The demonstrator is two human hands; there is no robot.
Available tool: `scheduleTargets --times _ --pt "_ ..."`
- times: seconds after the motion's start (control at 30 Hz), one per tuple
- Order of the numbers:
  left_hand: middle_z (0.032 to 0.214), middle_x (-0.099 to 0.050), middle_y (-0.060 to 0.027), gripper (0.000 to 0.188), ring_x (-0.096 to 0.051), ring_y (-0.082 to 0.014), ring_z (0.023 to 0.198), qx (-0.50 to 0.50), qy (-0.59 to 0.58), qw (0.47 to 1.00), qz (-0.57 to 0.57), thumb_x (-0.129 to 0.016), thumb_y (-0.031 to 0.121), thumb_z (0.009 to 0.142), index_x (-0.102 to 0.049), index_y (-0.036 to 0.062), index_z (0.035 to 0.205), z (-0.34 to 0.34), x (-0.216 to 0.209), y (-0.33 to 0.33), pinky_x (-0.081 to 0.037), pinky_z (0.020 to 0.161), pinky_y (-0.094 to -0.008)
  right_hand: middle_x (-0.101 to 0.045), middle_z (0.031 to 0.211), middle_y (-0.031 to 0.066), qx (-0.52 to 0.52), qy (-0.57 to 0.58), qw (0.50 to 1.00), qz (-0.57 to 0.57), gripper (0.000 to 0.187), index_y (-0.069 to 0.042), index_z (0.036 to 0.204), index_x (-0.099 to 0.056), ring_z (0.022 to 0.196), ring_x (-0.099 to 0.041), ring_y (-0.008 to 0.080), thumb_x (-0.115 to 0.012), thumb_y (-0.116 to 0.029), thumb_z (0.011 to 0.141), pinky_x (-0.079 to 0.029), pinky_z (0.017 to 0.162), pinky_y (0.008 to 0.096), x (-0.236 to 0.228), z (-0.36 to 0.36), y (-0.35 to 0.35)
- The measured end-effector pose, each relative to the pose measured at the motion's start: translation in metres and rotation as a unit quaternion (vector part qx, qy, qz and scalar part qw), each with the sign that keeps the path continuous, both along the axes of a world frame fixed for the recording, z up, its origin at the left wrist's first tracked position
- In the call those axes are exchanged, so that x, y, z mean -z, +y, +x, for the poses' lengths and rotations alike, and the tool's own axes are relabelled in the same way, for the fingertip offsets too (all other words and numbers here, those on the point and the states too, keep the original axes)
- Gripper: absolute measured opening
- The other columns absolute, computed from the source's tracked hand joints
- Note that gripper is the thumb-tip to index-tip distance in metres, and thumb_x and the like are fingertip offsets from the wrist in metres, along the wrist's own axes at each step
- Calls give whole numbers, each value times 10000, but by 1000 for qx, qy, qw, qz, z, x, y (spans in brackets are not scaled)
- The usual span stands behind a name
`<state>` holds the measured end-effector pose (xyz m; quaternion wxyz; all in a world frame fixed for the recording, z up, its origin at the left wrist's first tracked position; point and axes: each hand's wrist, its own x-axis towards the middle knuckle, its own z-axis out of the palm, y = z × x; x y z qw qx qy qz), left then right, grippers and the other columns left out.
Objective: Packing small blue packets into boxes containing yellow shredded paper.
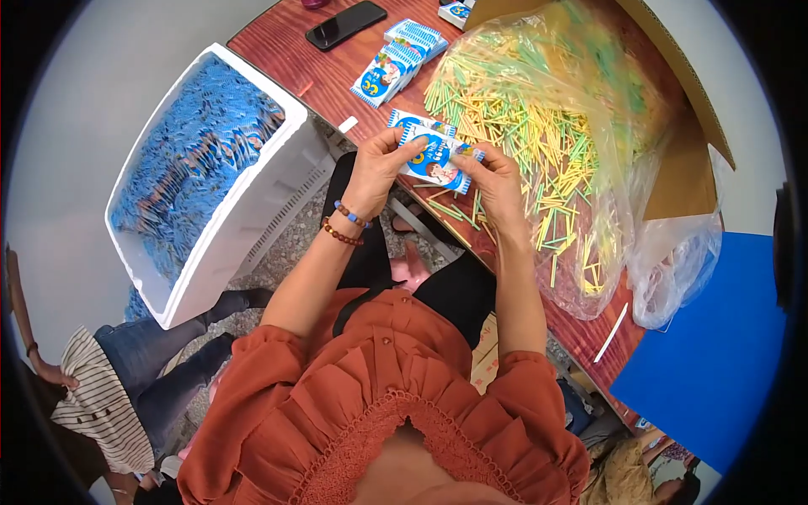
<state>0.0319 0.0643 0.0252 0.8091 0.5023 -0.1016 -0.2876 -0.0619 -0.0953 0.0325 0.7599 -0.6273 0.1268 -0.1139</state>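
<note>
Both hands pinch a small blue-and-white printed packet (pixel 435 154) at the table's near edge. My left hand (pixel 376 168) has its thumb flat on the packet's upper left part, fingers behind it. My right hand (pixel 498 187) grips its right side between thumb and fingers. Just behind it shows a second packet (pixel 399 118), partly covered; I cannot tell whether it is held or lies on the table. A fanned stack of like packets (pixel 389 74) lies farther back. Right of my hands spreads a heap of short yellow and green sticks (pixel 505 109), partly in a clear plastic bag (pixel 619 244).
A white foam box (pixel 290 126) full of blue packets stands left of the table. On the red-brown table (pixel 278 38) lie a black phone (pixel 346 25) and a white strip (pixel 612 332). A cardboard box (pixel 694 160) and a blue panel (pixel 699 337) are at right. Other people sit nearby.
</note>
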Motion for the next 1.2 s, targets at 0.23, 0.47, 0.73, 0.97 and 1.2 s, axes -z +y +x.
scheduleTargets --times 0.23,0.47,0.73,0.97,1.2 --pt "918 -681 -43 154 -650 -89 793 -43 14 999 -28 -614 119 908 -634 -1 1003 7 3 13 -540 731 -241 -682 845 41 16 -32 997 62 139 0 974 -662 716 -647 99 -656 -71 855 -548 637 240 2 23 21" --pt "919 -678 -24 177 -614 -61 798 -113 -36 993 -16 -637 97 886 -660 -20 1017 0 5 40 -503 705 -216 -640 748 26 3 70 996 -48 205 -29 973 -662 547 -618 109 -629 -201 867 -498 393 222 -21 23 46" --pt "795 -668 -32 171 -627 -102 694 -128 4 990 -53 -601 180 921 -655 33 853 -15 -1 30 -509 634 -244 -630 755 17 37 -9 991 -125 227 -11 938 -689 570 -607 105 -573 -206 912 -480 424 230 -3 13 37" --pt "831 -660 -34 271 -605 -114 717 -74 76 991 -86 -541 288 961 -638 43 895 -7 7 40 -499 651 -264 -606 953 55 47 -174 983 -47 182 -31 958 -639 839 -607 130 -571 -196 921 -491 694 252 -21 1 20" --pt "937 -671 -80 279 -648 -154 811 -12 80 994 -76 -520 274 969 -620 14 977 -19 -3 33 -544 721 -311 -478 1287 112 -90 -212 883 -409 259 -45 1020 -651 1204 -445 267 -697 -101 772 -326 1035 386 -28 0 25"
